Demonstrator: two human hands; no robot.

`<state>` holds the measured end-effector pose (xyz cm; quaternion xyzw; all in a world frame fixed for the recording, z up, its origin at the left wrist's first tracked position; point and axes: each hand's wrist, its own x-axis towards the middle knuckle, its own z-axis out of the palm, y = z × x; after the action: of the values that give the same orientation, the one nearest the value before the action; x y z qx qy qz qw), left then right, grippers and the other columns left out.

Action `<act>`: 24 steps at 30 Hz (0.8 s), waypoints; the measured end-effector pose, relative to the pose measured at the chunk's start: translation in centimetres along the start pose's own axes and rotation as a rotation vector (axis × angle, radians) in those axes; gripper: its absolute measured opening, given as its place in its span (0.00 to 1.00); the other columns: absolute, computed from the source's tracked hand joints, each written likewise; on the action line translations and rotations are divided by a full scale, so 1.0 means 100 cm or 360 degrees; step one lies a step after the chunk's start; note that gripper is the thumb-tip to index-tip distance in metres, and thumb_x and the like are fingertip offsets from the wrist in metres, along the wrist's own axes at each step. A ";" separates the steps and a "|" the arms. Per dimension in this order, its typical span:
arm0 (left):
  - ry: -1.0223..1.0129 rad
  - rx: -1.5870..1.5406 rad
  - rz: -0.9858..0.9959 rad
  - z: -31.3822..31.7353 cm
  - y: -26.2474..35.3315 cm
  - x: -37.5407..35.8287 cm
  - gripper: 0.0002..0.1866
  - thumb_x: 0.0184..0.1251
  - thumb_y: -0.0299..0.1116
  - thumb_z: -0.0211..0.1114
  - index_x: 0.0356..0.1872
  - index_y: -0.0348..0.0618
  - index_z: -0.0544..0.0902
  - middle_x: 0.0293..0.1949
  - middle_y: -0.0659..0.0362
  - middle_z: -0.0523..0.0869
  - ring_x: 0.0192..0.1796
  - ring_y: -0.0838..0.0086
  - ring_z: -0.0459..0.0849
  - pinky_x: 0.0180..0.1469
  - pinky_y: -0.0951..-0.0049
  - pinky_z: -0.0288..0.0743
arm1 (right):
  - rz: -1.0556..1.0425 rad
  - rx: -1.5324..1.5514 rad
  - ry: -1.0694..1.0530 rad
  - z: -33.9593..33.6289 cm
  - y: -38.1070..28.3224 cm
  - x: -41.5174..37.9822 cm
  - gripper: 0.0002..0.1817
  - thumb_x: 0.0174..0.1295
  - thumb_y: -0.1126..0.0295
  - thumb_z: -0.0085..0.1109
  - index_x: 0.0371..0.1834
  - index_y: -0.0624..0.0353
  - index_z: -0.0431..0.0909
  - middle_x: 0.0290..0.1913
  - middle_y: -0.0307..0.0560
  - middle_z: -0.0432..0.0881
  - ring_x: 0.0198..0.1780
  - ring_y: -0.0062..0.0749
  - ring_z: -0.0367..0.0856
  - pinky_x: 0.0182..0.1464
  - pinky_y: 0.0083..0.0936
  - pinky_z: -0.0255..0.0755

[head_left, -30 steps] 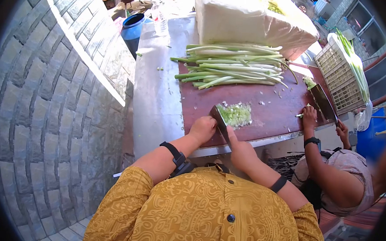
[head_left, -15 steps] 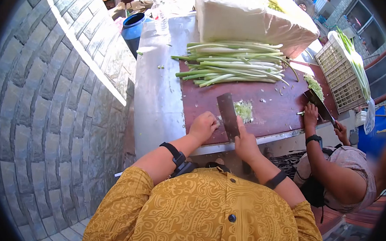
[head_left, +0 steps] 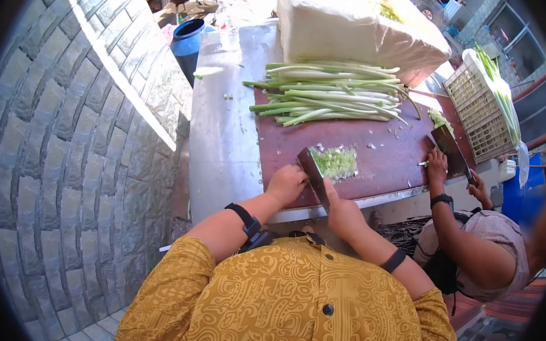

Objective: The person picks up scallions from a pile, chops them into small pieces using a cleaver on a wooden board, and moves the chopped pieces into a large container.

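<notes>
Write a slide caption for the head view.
Right hand grips a cleaver beside chopped green onion, left hand close by, with a pile of long stalks lying beyond.

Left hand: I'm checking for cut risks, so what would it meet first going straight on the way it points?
Most likely the cleaver blade, which stands just ahead of the left hand; whether they already touch is unclear from this angle.

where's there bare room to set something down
Nearly bare: the silver metal tabletop left of the maroon board, and the board between the chopped green pile and the co-worker's left hand, bar scattered bits. Crowded: under the long green stalks and around the wearer's left hand and broad dark cleaver.
</notes>
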<state>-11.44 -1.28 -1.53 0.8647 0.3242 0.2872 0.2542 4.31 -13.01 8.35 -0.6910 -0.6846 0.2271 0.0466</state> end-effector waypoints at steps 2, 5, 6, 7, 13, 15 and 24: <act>-0.0016 0.0021 0.0018 0.000 0.003 0.001 0.03 0.48 0.28 0.65 0.25 0.43 0.81 0.31 0.54 0.80 0.38 0.56 0.79 0.42 0.60 0.75 | 0.0046 -0.0057 -0.0067 0.003 -0.001 0.001 0.46 0.50 0.79 0.52 0.75 0.57 0.43 0.26 0.64 0.81 0.28 0.59 0.81 0.33 0.49 0.73; -0.0012 0.0047 0.0037 0.005 0.002 0.003 0.03 0.46 0.28 0.64 0.24 0.43 0.81 0.32 0.53 0.80 0.39 0.56 0.79 0.42 0.59 0.75 | 0.0052 -0.0083 -0.0097 0.003 -0.002 0.004 0.47 0.50 0.78 0.53 0.76 0.55 0.40 0.29 0.65 0.82 0.30 0.59 0.82 0.34 0.49 0.74; 0.0002 0.0043 0.0060 0.005 0.001 0.004 0.02 0.47 0.28 0.63 0.23 0.43 0.80 0.31 0.52 0.80 0.38 0.55 0.79 0.41 0.58 0.75 | 0.0039 -0.0083 -0.0100 0.003 -0.003 0.005 0.48 0.50 0.77 0.53 0.76 0.55 0.39 0.29 0.65 0.82 0.31 0.59 0.82 0.35 0.48 0.75; 0.0013 0.0039 0.0080 0.006 0.001 0.004 0.03 0.48 0.29 0.62 0.23 0.42 0.79 0.31 0.52 0.80 0.38 0.55 0.79 0.40 0.58 0.75 | 0.0044 -0.0086 -0.0144 0.002 -0.004 0.005 0.49 0.51 0.77 0.53 0.76 0.55 0.37 0.30 0.65 0.82 0.32 0.59 0.82 0.36 0.49 0.75; -0.0012 0.0082 0.0063 0.008 0.002 0.003 0.05 0.50 0.29 0.62 0.22 0.40 0.78 0.30 0.51 0.80 0.36 0.54 0.79 0.39 0.57 0.76 | 0.0168 -0.0072 -0.0390 -0.016 -0.016 0.005 0.53 0.50 0.75 0.59 0.76 0.55 0.33 0.38 0.67 0.82 0.40 0.59 0.82 0.42 0.46 0.75; -0.0014 0.0099 0.0066 0.009 0.002 0.005 0.05 0.50 0.29 0.62 0.22 0.40 0.78 0.30 0.51 0.80 0.36 0.54 0.79 0.39 0.57 0.76 | 0.0120 -0.0072 -0.0303 -0.015 -0.017 0.008 0.52 0.51 0.75 0.58 0.76 0.55 0.34 0.37 0.66 0.82 0.40 0.59 0.82 0.43 0.46 0.75; -0.0090 0.0163 0.0126 0.007 0.005 0.005 0.03 0.52 0.29 0.61 0.24 0.41 0.79 0.30 0.51 0.80 0.36 0.54 0.80 0.40 0.56 0.75 | 0.0048 0.0320 0.0237 0.021 0.015 0.040 0.42 0.56 0.74 0.51 0.75 0.48 0.45 0.29 0.68 0.80 0.32 0.63 0.80 0.37 0.53 0.72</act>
<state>-10.46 -1.39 -1.55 0.8965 0.2966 0.2556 0.2071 4.76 -9.72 4.94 -0.7080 -0.6427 0.2432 0.1629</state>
